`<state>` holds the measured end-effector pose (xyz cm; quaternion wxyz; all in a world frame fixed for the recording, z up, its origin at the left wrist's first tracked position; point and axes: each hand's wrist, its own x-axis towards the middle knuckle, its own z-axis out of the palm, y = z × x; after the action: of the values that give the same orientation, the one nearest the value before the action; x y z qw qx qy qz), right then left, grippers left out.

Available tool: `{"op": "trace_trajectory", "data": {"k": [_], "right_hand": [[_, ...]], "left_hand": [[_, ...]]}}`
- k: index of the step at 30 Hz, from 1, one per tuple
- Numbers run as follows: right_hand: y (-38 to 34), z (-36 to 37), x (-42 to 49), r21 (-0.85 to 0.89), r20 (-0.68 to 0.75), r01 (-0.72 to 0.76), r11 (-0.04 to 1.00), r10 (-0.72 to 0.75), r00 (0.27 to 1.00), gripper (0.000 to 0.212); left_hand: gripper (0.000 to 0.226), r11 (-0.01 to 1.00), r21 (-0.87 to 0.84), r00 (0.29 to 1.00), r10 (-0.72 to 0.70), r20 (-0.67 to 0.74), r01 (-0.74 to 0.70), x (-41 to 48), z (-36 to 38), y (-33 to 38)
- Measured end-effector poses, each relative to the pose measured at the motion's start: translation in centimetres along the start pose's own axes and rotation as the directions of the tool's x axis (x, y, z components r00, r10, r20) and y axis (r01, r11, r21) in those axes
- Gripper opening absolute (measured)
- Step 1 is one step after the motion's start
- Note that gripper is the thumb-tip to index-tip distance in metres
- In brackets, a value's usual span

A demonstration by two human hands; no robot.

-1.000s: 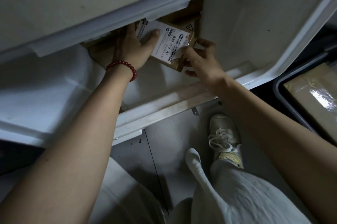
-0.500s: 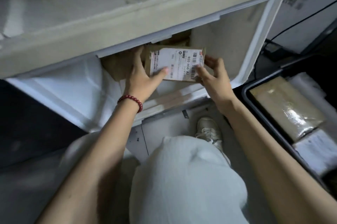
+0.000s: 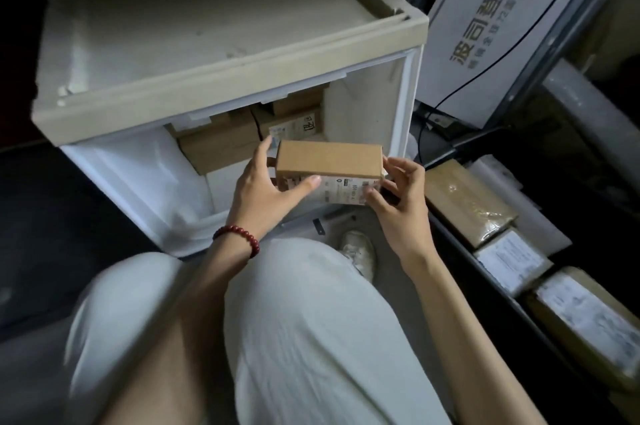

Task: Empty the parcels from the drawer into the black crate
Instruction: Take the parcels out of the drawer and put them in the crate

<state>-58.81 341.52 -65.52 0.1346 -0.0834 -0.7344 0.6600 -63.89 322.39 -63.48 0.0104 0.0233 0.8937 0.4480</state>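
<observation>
I have both hands on one small cardboard parcel (image 3: 329, 158): my left hand (image 3: 266, 189) grips its left end, thumb across the labelled face, and my right hand (image 3: 398, 203) pinches the right end with curled fingertips. It hangs over the open white drawer (image 3: 138, 189), where stacked parcels (image 3: 221, 144) lie at the back. I judge this the carry step; next it must swing right into the black crate (image 3: 485, 282), beside the wrapped parcels (image 3: 467, 199) there.

Drawer (image 3: 138, 182) front half bare, open above; parcels (image 3: 221, 144) stacked at drawer back; crate (image 3: 465, 253) right of drawer part-filled.
</observation>
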Motion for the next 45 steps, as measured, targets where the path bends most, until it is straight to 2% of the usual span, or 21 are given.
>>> {"op": "trace_trajectory", "data": {"k": [5,9,14,20,24,29,32,33,35,37,40,43,45], "right_hand": [[-0.3,-0.4,-0.2,-0.02,0.041,0.023,1.0,-0.023,0.999,0.059],[0.1,0.2,-0.5,-0.044,0.072,-0.021,0.999,0.024,0.997,0.068],[0.6,0.9,-0.5,-0.012,0.047,-0.08,0.997,0.081,0.996,0.069],[0.9,1.3,-0.4,0.12,0.043,-0.13,0.984,0.126,0.991,0.067],[1.6,1.2,-0.1,0.178,0.021,-0.168,0.97,0.167,0.986,0.068],[2.9,1.3,0.0,0.046,0.107,-0.195,0.98,0.189,0.976,0.056],[3.2,1.1,0.0,0.012,0.083,-0.159,0.987,0.158,0.984,0.061],[3.3,1.0,0.0,-0.011,0.068,-0.132,0.991,0.133,0.989,0.061],[3.4,0.8,0.2,-0.038,0.04,-0.103,0.994,0.104,0.994,0.055],[3.4,0.6,0.3,0.0,0.006,-0.124,0.992,0.124,0.992,0.038],[3.7,0.3,0.4,0.116,-0.028,-0.202,0.973,0.206,0.978,0.009],[4.0,0.1,0.2,0.191,-0.059,-0.267,0.945,0.283,0.957,0.017],[4.3,-0.3,0.2,0.189,-0.085,-0.276,0.942,0.296,0.952,0.012]], "left_hand": [[0.099,1.0,0.026,0.997,-0.016,0.072,0.014,-0.5,0.5,0.0],[0.09,0.998,0.051,0.996,-0.037,0.081,0.033,-0.4,0.3,-0.7],[0.076,0.999,0.017,0.995,-0.029,0.097,0.028,-0.6,-0.1,-1.7],[0.08,0.997,0.0,0.995,0.073,0.075,-0.073,-0.8,-0.1,-2.6],[0.079,0.991,-0.124,0.997,-0.039,0.06,0.046,-0.5,0.3,-2.9],[0.093,0.989,-0.066,0.99,-0.13,0.052,0.133,0.4,0.5,-3.0],[0.08,0.993,-0.015,0.991,-0.116,0.067,0.117,0.7,0.9,-2.6],[0.076,0.994,-0.029,0.991,-0.108,0.075,0.11,0.8,1.0,-2.6],[0.082,0.985,-0.118,0.989,-0.113,0.098,0.124,0.9,1.2,-2.4],[0.092,0.968,-0.208,0.988,-0.122,0.1,0.14,1.0,1.2,-2.2],[0.082,0.953,-0.274,0.991,-0.112,0.08,0.13,1.1,1.6,-1.9],[0.077,0.968,-0.236,0.995,-0.074,0.069,0.088,1.3,2.0,-1.8],[0.08,0.972,-0.219,0.993,-0.06,0.102,0.081,1.6,2.0,-1.7]]}}
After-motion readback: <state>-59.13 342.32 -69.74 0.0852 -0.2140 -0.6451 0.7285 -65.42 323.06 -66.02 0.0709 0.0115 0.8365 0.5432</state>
